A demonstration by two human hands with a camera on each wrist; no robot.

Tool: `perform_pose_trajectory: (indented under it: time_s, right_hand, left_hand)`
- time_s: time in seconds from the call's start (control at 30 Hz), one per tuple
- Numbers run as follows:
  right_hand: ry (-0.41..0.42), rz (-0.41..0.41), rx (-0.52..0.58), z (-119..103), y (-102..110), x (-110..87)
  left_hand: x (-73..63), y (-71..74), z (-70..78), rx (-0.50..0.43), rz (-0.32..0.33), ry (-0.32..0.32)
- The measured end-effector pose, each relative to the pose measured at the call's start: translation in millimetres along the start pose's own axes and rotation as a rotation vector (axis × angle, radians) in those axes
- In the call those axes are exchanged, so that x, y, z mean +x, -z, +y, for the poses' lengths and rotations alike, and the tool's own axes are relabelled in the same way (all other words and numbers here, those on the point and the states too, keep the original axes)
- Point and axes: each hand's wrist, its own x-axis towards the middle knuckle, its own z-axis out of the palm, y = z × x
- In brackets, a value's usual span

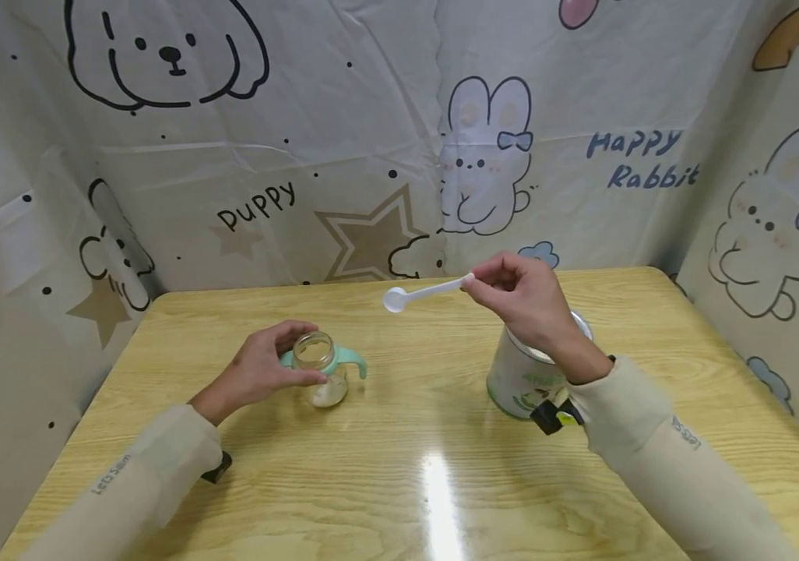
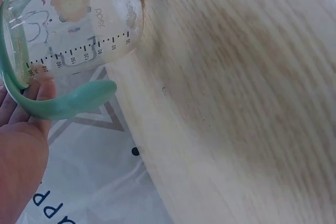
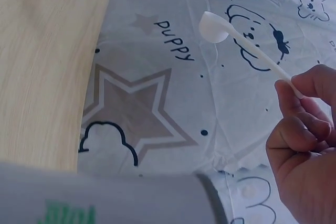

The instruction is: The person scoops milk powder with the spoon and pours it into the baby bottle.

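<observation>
Right hand [image 1: 522, 300] pinches the scoop [image 1: 422, 294], likely light, best by its handle [image 1: 441, 287]; left hand [image 1: 259, 362] grips the likely slippery bottle [image 1: 332, 386].

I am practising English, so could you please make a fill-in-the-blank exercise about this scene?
1. The left hand holds a bottle whose handles are coloured ____.
2. The right hand pinches a scoop coloured ____.
3. In the head view, the can stands to the bottle's ____.

Missing words: green; white; right.
</observation>
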Motion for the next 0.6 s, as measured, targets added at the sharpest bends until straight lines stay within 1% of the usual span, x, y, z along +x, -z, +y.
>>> perform_pose_trajectory:
  time_s: [0.2, 0.33, 0.6]
  right_hand:
    - [-0.017, 0.041, -0.039, 2.6, 18.8, -4.4]
    - [-0.024, 0.06, -0.059, 5.6, 30.0, -7.3]
    - [-0.034, 0.078, -0.102, 11.9, 45.7, -11.1]
  left_hand:
    - [2.8, 2.9, 3.6, 0.045, -0.019, -0.02]
    - [7.6, 3.7, 8.6, 0.033, -0.025, -0.047]
    - [18.6, 3.3, 25.0, 0.022, -0.049, -0.086]
